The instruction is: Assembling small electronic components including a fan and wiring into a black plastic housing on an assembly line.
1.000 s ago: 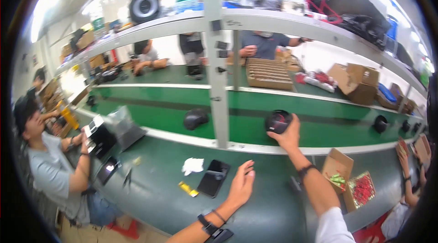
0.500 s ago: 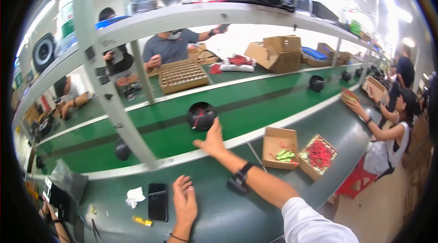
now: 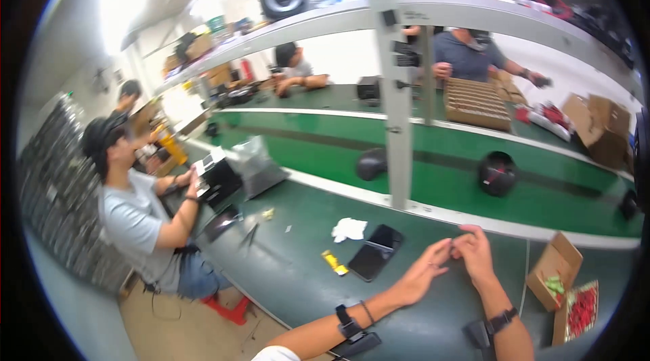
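Note:
My left hand (image 3: 425,271) and my right hand (image 3: 474,254) meet above the green tabletop, their fingertips touching. The left hand's fingers are partly stretched, with the thumb apart. The right hand's fingers curl in, and whatever may be between them is too small to make out. Left of my hands lie a black phone (image 3: 375,252), a crumpled white tissue (image 3: 349,229) and a small yellow packet (image 3: 334,263). Beyond them, on the green conveyor belt (image 3: 440,181), sits a round black shell (image 3: 497,173) with red wire inside. Another dark round shell (image 3: 372,164) is partly behind the post.
To the right are an open carton (image 3: 556,269) with green pieces and a box of red parts (image 3: 581,312). A metal post (image 3: 396,117) holds up a shelf. At left a seated co-worker (image 3: 145,219) handles a black box near a plastic bag (image 3: 258,168).
My view has swung left. My right hand has come back from beside the black shell on the belt to my left hand, and their fingertips now touch.

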Demonstrator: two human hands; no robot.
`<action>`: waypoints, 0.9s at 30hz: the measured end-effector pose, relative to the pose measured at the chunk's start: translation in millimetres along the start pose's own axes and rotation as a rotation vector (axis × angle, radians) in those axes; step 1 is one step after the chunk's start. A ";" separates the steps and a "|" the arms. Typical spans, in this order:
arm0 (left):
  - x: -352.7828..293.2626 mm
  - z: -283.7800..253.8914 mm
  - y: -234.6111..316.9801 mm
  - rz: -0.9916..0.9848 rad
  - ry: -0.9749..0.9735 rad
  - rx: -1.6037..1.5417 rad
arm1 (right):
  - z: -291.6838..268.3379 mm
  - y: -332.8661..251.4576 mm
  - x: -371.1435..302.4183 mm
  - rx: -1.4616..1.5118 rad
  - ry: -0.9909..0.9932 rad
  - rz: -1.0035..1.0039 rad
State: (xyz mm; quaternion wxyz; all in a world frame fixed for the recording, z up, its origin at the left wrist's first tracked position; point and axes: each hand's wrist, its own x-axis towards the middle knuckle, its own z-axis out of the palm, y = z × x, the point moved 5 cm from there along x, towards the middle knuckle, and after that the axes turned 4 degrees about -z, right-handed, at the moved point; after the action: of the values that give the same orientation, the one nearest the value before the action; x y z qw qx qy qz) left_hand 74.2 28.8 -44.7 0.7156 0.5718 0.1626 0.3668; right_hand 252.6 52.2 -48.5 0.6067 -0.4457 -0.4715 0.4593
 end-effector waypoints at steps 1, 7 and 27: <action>-4.9 -1.8 5.0 -0.015 0.007 -0.006 | 10.6 -6.9 -1.5 -0.047 -0.020 0.010; -14.8 -14.7 12.5 0.013 0.017 0.109 | 31.9 -4.4 2.3 -0.059 -0.082 -0.010; -13.0 -5.7 11.7 -0.122 -0.030 -0.025 | 27.1 -2.7 4.8 -0.080 -0.040 -0.027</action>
State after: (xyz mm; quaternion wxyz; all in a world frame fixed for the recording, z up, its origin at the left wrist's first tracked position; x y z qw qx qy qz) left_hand 57.7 24.4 -37.8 0.7460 0.5574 0.1819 0.3158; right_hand 227.0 59.3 -40.8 0.5849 -0.4538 -0.5076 0.4407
